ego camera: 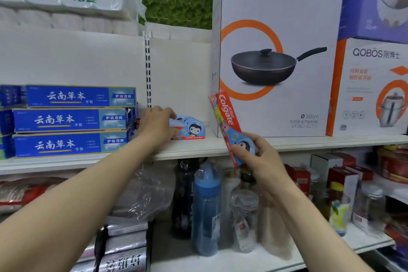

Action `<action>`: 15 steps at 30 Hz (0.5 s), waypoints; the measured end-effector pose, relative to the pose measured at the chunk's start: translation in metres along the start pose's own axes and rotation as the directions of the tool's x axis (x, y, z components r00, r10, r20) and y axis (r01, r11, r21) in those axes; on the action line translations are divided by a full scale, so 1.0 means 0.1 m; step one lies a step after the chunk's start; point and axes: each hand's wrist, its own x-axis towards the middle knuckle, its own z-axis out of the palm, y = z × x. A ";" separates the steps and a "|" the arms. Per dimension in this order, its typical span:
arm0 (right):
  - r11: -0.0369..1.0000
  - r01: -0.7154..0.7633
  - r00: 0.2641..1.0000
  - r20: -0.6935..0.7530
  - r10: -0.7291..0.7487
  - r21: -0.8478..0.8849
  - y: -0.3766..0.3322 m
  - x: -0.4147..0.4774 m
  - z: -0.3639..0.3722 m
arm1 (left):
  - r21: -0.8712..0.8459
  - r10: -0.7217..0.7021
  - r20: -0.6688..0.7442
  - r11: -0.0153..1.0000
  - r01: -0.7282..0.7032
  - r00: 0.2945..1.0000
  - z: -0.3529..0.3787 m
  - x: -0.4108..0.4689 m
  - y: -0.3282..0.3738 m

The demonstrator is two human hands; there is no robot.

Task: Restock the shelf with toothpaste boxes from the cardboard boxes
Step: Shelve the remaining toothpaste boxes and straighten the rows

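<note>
The right hand [258,157] held one Colgate box [227,117] by its lower end, fingers and thumb clamped on it. The box stood tilted just in front of the front edge of the shelf [309,141]. The left hand [157,127] curled round the row of shelved boxes [192,128], set back from that edge between the blue cartons [70,120] and the wok carton [276,51]. The box was judged light, stiff yet crushable, with slick card. Grip it across its flat faces near one end, using modest pressure.

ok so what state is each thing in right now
left hand, grips the row of penguin boxes on the shelf
right hand, holds one colgate box
colgate box, tilted, off the shelf
row of penguin boxes, standing on the shelf
blue boxes, stacked flat, three high
blue bottle, upright, capped
</note>
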 end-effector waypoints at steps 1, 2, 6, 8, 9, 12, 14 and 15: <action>0.999 0.026 1.000 -0.014 -0.026 -0.038 -0.06 0.07 0.01 | -0.025 0.015 -0.027 1.000 -0.016 1.000 -0.05 -0.03 -0.01; 0.995 0.052 0.998 -0.023 -0.054 -0.091 -0.14 0.15 0.03 | -0.056 0.024 -0.055 0.998 -0.027 0.998 -0.10 -0.08 -0.02; 0.914 0.100 0.995 0.017 -0.101 -0.392 -0.34 0.52 0.16 | -0.103 0.024 -0.108 0.994 -0.035 0.994 -0.34 -0.30 -0.12; 0.832 0.128 0.992 0.066 -0.109 -0.541 -0.36 0.67 0.25 | -0.104 0.036 -0.104 0.993 -0.047 0.994 -0.44 -0.40 -0.18; 0.795 0.137 0.990 0.099 -0.097 -0.591 -0.36 0.72 0.30 | -0.110 0.041 -0.098 0.993 -0.052 0.994 -0.49 -0.45 -0.21; 0.695 0.163 0.979 0.201 -0.027 -0.700 -0.27 0.82 0.50 | -0.114 0.059 -0.082 0.991 -0.068 0.995 -0.64 -0.61 -0.26; 0.597 0.203 0.975 0.217 -0.049 -0.776 -0.18 0.88 0.62 | -0.098 0.054 -0.090 0.993 -0.063 0.994 -0.72 -0.71 -0.27; 0.575 0.196 0.978 0.198 -0.061 -0.794 -0.15 0.87 0.67 | -0.090 0.045 -0.096 0.994 -0.054 0.994 -0.75 -0.75 -0.27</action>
